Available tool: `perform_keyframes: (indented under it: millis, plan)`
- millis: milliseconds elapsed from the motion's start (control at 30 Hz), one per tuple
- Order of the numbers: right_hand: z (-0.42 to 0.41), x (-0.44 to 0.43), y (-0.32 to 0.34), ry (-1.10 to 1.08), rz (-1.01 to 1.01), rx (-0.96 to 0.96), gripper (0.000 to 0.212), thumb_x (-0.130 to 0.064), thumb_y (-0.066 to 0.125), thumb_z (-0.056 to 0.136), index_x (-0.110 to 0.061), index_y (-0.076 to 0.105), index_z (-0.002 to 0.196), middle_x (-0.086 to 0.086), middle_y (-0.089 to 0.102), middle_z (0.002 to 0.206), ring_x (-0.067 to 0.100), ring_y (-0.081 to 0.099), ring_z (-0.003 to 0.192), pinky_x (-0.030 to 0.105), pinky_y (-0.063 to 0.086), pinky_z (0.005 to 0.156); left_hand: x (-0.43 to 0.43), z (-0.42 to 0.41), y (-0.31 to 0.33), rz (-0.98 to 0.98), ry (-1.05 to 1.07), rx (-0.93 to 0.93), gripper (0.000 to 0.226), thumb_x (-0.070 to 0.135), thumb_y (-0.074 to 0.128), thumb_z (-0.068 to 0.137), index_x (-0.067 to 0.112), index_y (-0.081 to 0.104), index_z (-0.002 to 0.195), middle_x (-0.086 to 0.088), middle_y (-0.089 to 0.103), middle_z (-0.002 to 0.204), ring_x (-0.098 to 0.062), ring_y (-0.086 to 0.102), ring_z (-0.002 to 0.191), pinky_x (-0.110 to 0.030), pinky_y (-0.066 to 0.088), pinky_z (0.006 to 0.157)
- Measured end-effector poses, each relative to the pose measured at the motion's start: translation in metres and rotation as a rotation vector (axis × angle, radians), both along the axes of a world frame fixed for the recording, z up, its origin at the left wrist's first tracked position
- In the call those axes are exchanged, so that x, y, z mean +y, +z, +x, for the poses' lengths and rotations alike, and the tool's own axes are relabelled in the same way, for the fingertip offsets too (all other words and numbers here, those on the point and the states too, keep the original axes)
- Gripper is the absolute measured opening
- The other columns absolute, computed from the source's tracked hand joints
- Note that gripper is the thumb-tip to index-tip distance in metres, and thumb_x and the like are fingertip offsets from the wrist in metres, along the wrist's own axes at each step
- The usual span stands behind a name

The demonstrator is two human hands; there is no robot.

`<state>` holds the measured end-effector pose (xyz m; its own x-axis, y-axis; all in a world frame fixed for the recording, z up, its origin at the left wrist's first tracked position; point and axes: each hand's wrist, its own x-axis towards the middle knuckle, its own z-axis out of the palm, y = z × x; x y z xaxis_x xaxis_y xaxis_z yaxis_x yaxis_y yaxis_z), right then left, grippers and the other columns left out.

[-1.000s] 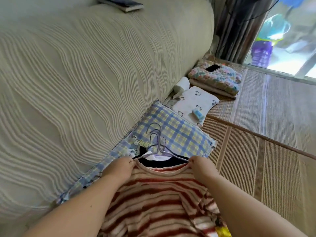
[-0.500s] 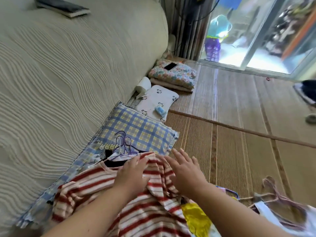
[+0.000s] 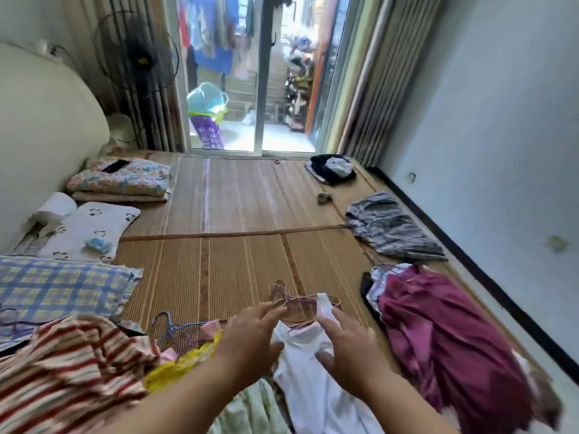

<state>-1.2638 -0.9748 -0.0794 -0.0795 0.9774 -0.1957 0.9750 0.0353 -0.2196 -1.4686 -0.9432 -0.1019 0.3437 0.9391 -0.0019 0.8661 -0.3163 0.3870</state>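
Definitely someone's home, bedroom-ish: woven floor mat [image 3: 238, 195], pillows [image 3: 62, 286] at 9 o'clock, fan [image 3: 138, 57] at 11, sliding door [image 3: 260, 89] at 12, clothes [image 3: 300, 349] heaped at 6.

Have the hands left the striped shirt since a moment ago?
Yes. The left hand and right hand moved right, away from the plaid pillow, to the white garment on its hanger.

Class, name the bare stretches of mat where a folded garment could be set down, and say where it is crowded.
Widest free patch: the far mat between the floral blanket and the black clothes pile. Also free: the near strip between the plaid pillow and the grey garment. Crowded: the foreground, with hangers, white garment, maroon heap, striped shirt.
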Motion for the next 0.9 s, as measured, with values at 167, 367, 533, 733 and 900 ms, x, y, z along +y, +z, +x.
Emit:
perform_keyframes:
  millis: [167,367,533,733,900]
  plan:
    - [0.152,-0.082,0.03,-0.172,-0.006,-0.003,0.06,-0.045,0.052,0.087,-0.042,0.027,0.141,-0.007,0.011,0.156,0.016,0.015,0.142,0.057,0.008,0.112,-0.05,0.159,0.024,0.042,-0.163,-0.051,0.062,0.047,0.054,0.085,0.036,0.034,0.142,0.007,0.038,0.146,-0.018,0.038,0.131,-0.032,0.034,0.105]
    - [0.288,-0.154,0.059,-0.349,0.03,-0.021,0.058,-0.048,0.052,0.087,-0.041,0.03,0.14,-0.005,0.019,0.155,0.017,0.019,0.141,0.057,0.01,0.112,-0.083,0.302,0.048,0.014,-0.371,-0.094,0.057,0.047,0.055,0.085,0.038,0.039,0.139,0.009,0.044,0.14,-0.014,0.045,0.126,-0.033,0.038,0.101]
    - [0.361,-0.165,0.053,-0.445,0.02,0.021,0.058,-0.049,0.049,0.088,-0.041,0.029,0.142,-0.006,0.02,0.154,0.016,0.021,0.141,0.054,0.012,0.113,-0.07,0.377,0.049,-0.03,-0.467,-0.028,0.054,0.048,0.054,0.085,0.038,0.042,0.137,0.008,0.048,0.136,-0.016,0.05,0.12,-0.038,0.044,0.097]
    - [0.443,-0.109,0.033,-0.423,-0.029,0.019,0.057,-0.048,0.05,0.088,-0.04,0.031,0.142,-0.005,0.021,0.154,0.019,0.022,0.141,0.053,0.012,0.112,-0.025,0.455,0.022,-0.106,-0.483,-0.003,0.059,0.048,0.052,0.085,0.04,0.033,0.141,0.006,0.048,0.136,-0.016,0.052,0.118,-0.035,0.045,0.096]
    - [0.514,-0.014,0.015,-0.345,-0.071,0.04,0.057,-0.048,0.051,0.089,-0.039,0.031,0.142,-0.007,0.021,0.154,0.016,0.023,0.14,0.05,0.011,0.113,0.045,0.521,0.005,-0.152,-0.425,0.008,0.06,0.047,0.054,0.083,0.041,0.035,0.139,0.01,0.048,0.135,-0.013,0.05,0.12,-0.033,0.043,0.099]
